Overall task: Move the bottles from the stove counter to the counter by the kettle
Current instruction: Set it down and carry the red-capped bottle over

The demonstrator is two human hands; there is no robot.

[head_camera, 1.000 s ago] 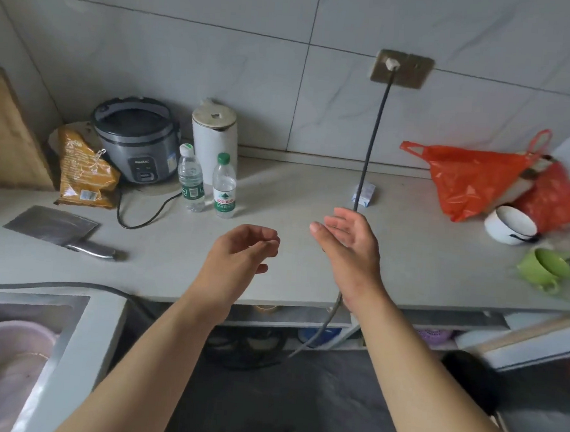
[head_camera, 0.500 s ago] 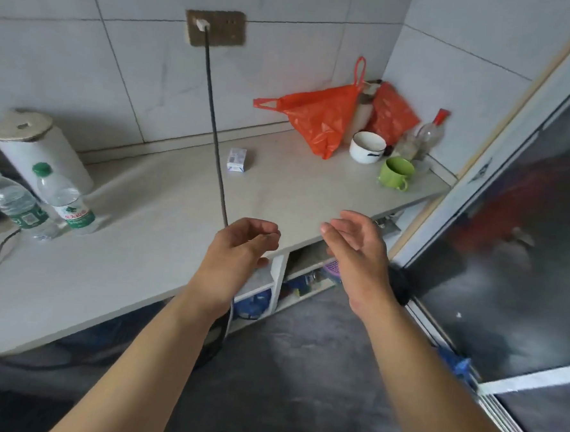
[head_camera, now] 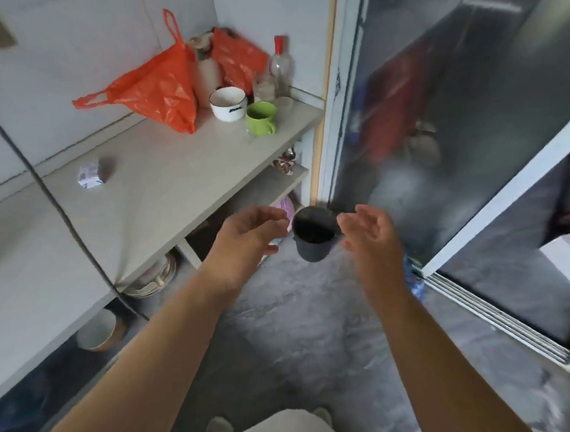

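Both hands empty, fingers spread: left (head_camera: 249, 233), right (head_camera: 369, 241), no grip on anything. One clear bottle (head_camera: 279, 67), red cap, upright at surface (head_camera: 165, 181) corner.

Home kitchen: counter (head_camera: 166, 175), mugs (head_camera: 260, 118).

Nothing can be read for certain. The white bowl (head_camera: 227, 105), near the far right corner of the tabletop (head_camera: 165, 181) just left of the green mug (head_camera: 261, 118), carries a short dark word or mark on its side, too blurred to make out. The small white box (head_camera: 89, 174), nearer the tabletop's back edge, shows bluish print that is likewise illegible. The bottle (head_camera: 281, 62) with the red cap in the far corner shows no readable label.
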